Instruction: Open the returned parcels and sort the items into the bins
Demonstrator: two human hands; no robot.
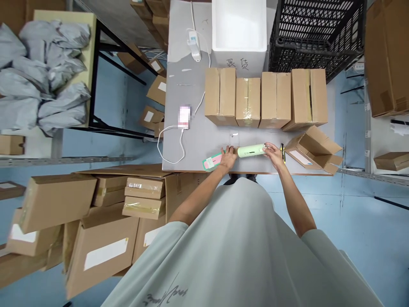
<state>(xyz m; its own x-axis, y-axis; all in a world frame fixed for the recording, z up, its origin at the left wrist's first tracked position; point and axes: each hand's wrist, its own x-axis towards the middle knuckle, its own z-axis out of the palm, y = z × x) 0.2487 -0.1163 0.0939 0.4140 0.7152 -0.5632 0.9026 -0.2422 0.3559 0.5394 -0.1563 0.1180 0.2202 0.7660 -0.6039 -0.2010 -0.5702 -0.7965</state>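
A pale green bottle [251,150] lies on its side near the front edge of the grey table [191,140]. My left hand [228,157] grips its left end, and my right hand [273,153] pinches its right end at the cap. Under my left hand lies a flat green and pink package [211,162]. Just right of my right hand lies a yellow and black utility knife [283,152].
Several closed cardboard boxes [265,100] stand in a row behind the bottle. An open small box [315,149] lies at the right. A white foam box [239,32], a black crate [316,34], a phone [184,116] on a cable and stacked cartons [92,226] surround the table.
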